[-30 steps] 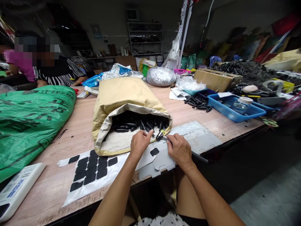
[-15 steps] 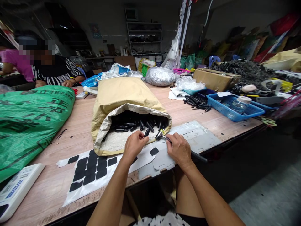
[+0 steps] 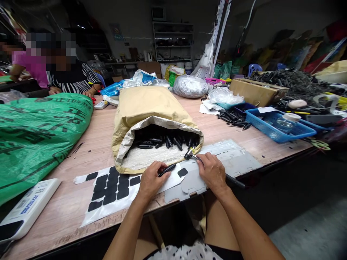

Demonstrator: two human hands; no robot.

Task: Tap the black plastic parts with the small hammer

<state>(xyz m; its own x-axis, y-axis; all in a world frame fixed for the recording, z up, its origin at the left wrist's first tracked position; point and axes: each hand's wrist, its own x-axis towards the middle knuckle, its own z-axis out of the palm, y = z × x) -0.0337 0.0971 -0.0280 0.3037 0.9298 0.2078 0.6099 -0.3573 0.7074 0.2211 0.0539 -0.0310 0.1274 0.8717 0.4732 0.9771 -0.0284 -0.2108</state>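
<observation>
My left hand [image 3: 153,179] pinches a slim black cylindrical part [image 3: 167,169] just in front of the sack's mouth. In my right hand [image 3: 213,170] is a hammer [image 3: 189,154] with a metal head, a yellow tip and a black grip end; its head lies close to the sack's right lip. A tan sack [image 3: 154,104] lies on its side, open towards me, with several black parts [image 3: 173,141] inside. Beneath my hands are a grey board [image 3: 230,157] and a white sheet [image 3: 89,216] bearing several black rounded squares [image 3: 110,196].
A green sack [image 3: 40,141] and a white device [image 3: 29,209] are at left. Right of the tan sack lie loose black parts [image 3: 233,118], a blue basket [image 3: 279,135] and a cardboard box [image 3: 255,91]. Two people sit at the far left.
My left hand has drawn the black part back from the sack's mouth, and the part now lies flatter. The whole view has shifted slightly; my right hand still holds the hammer.
</observation>
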